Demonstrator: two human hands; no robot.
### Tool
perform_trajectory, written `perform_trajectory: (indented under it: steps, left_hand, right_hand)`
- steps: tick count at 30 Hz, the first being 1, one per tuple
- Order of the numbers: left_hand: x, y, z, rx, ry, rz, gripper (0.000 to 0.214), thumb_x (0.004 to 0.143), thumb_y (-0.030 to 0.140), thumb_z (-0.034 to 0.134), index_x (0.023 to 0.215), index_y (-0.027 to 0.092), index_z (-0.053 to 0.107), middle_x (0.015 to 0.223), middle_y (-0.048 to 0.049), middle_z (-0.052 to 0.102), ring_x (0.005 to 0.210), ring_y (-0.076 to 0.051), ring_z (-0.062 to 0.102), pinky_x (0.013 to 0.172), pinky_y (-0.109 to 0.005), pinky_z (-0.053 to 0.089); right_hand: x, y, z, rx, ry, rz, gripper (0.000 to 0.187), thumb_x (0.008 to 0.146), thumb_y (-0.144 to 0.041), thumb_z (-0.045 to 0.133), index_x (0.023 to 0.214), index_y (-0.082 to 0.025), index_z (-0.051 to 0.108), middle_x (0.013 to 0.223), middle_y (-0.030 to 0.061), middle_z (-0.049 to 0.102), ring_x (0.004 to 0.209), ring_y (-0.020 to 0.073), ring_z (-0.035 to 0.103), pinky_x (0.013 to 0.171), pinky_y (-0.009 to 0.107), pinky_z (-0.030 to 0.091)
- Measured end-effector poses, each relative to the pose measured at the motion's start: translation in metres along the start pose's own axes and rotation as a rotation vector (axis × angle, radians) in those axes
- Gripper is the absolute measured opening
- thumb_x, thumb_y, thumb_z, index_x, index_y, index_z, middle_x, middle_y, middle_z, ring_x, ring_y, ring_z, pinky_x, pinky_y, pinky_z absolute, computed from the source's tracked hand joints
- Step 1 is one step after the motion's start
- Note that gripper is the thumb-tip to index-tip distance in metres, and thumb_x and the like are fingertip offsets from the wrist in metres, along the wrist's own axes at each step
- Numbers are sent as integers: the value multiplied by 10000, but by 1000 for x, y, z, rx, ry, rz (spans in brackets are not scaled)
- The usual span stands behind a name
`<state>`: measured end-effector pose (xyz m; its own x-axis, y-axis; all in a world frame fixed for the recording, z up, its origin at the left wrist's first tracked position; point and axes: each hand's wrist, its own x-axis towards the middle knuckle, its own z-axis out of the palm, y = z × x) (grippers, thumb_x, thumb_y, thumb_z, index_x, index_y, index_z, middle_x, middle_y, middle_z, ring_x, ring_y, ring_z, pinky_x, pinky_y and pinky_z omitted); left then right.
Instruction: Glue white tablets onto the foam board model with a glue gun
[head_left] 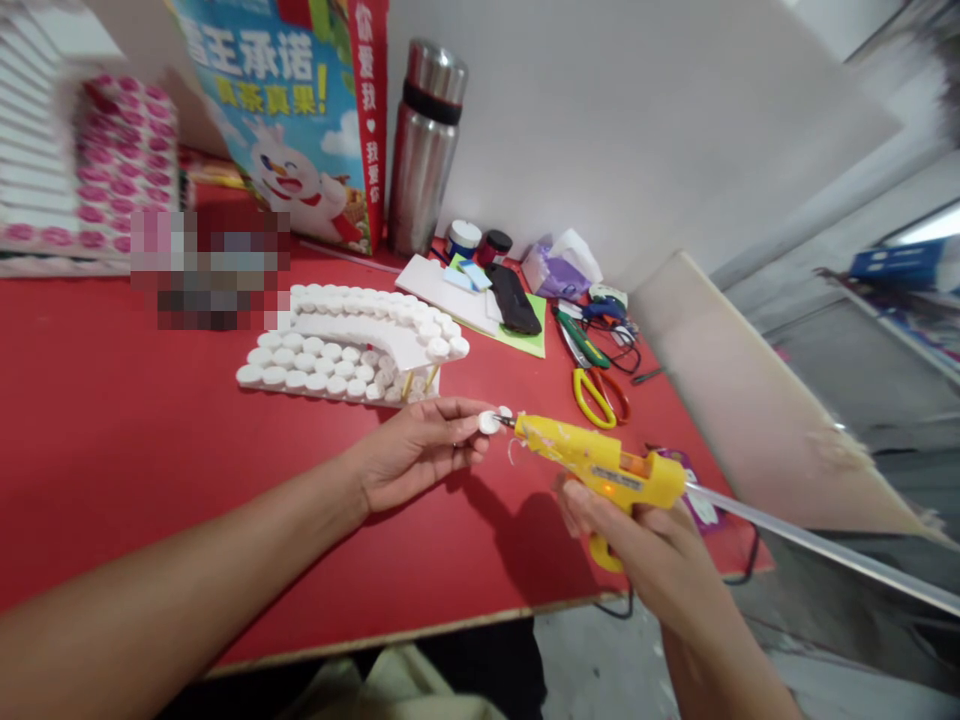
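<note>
My left hand (420, 450) pinches a small white disc (489, 422) at its fingertips, above the red table. A second small white disc (505, 412) shows just behind it. My right hand (637, 540) is wrapped round the grip of a yellow glue gun (600, 462). The gun's metal nozzle touches or nearly touches the face of the disc, and an orange light glows on its side. A long clear glue stick (810, 545) sticks out of its back end. Behind my left hand stands a white model (345, 335) covered in rows of white discs, with thin yellow sticks at its right end.
A steel thermos (427, 150) and a printed paper bag (292, 120) stand against the wall. Scissors (596, 398), green-handled pliers (581, 335), a black phone-like object (514, 300), jars and a tissue pack (562, 265) lie at the back right of the red table (300, 560). A pink-and-white model (82, 150) stands left.
</note>
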<state>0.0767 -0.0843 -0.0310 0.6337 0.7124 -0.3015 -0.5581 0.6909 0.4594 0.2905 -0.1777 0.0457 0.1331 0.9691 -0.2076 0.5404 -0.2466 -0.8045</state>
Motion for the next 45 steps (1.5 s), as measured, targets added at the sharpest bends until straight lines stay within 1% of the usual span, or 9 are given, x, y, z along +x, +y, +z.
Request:
perform_trajectory:
  steps: [7, 13, 22, 24, 29, 33, 37, 42, 45]
  left_hand:
    - [0, 1, 2, -12, 27, 12, 150, 816, -3, 738, 945, 67, 771, 851, -74, 710, 702, -97, 670, 711, -193, 602]
    - [-1, 1, 4, -33, 74, 5, 188, 866, -49, 635, 944, 62, 766, 813, -84, 714, 687, -104, 682, 703, -197, 612]
    - [-1, 3, 6, -87, 118, 29, 209, 872, -62, 621, 904, 72, 779, 862, -97, 755, 672, -100, 702, 702, -198, 627]
    - [-1, 2, 6, -84, 95, 21, 204, 871, -62, 622, 905, 64, 780, 860, -102, 756, 665, -98, 697, 691, -193, 623]
    - [-1, 1, 3, -54, 21, 14, 161, 851, -25, 681, 935, 60, 789, 840, -101, 744, 672, -98, 683, 692, -191, 610]
    - [-1, 0, 0, -25, -25, 16, 151, 829, 30, 750, 969, 68, 794, 853, -94, 737, 694, -89, 672, 715, -183, 599]
    - [-1, -1, -3, 1, -46, 13, 174, 816, 75, 788, 990, 83, 796, 862, -90, 736, 707, -88, 666, 723, -184, 590]
    - [-1, 0, -2, 21, -33, 8, 202, 797, 111, 814, 999, 111, 804, 863, -87, 745, 726, -104, 677, 727, -196, 588]
    - [-2, 0, 1, 32, -25, 20, 235, 761, 133, 844, 992, 104, 810, 838, -75, 742, 715, -106, 673, 719, -192, 581]
  right_hand:
    - [1, 6, -6, -33, -25, -7, 451, 906, -548, 642, 620, -204, 583, 649, 32, 606, 647, 172, 574, 562, 276, 438]
    - [-4, -1, 0, -55, 44, -4, 411, 907, -507, 633, 631, -204, 598, 653, 22, 600, 640, 162, 550, 572, 278, 412]
    - [-3, 1, -8, -105, -8, -51, 404, 920, -499, 628, 650, -199, 634, 677, 32, 652, 661, 177, 605, 594, 281, 450]
    - [4, 5, -13, -65, 8, -80, 383, 921, -494, 632, 678, -201, 674, 725, 45, 698, 692, 184, 641, 610, 276, 480]
    - [49, 36, -21, 99, 266, -72, 277, 820, -475, 752, 887, -207, 771, 913, 75, 791, 890, 248, 734, 806, 345, 575]
    - [81, 63, -23, 160, 271, -73, 356, 813, -469, 776, 1045, -199, 764, 1115, 67, 780, 1058, 251, 711, 962, 373, 537]
    - [92, 66, -19, 108, 227, -35, 470, 818, -471, 771, 1155, -145, 736, 1121, 94, 774, 1008, 261, 708, 890, 363, 553]
    - [95, 60, -14, 49, 219, -5, 555, 807, -519, 754, 1183, -111, 736, 852, 78, 765, 810, 248, 691, 652, 310, 541]
    - [95, 59, -15, -47, 247, 14, 606, 820, -544, 732, 1235, -103, 718, 882, 83, 757, 795, 234, 663, 644, 308, 514]
